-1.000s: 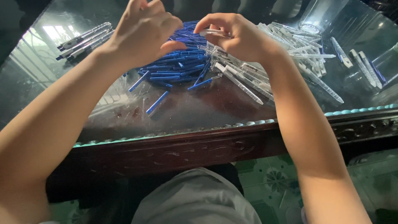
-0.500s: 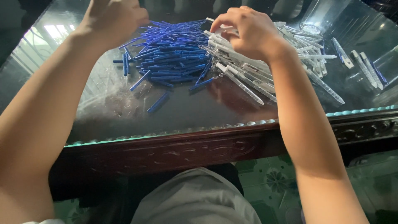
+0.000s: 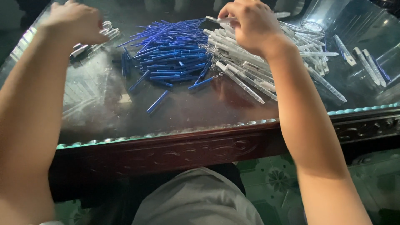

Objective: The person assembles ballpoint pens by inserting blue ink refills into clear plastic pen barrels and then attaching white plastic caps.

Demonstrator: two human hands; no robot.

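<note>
Left hand: at 10 o'clock on the tabletop, fingers curled narrow over the small cluster of assembled pens; whether it grips one cannot be told. Against the frame a second ago, it has travelled from the blue heap out to the far left.
Right hand: at 1 o'clock, over the white heap, fingers pinched on a white pen barrel that juts toward 9 o'clock. A second ago it sat nearer the centre, close to the left hand; now the two hands are well apart.
Blue pen parts: heap at 12 o'clock, now fully uncovered; a second ago the left hand hid most of it. One stray blue piece lies apart at 7 o'clock of the heap, position unchanged.
White pen barrels: heap touching the blue heap on its 3 o'clock side, spreading toward 4 o'clock.
Further pens: a few at 3 o'clock near the edge, unchanged.
Tabletop: glass sheet over dark carved wood.
</note>
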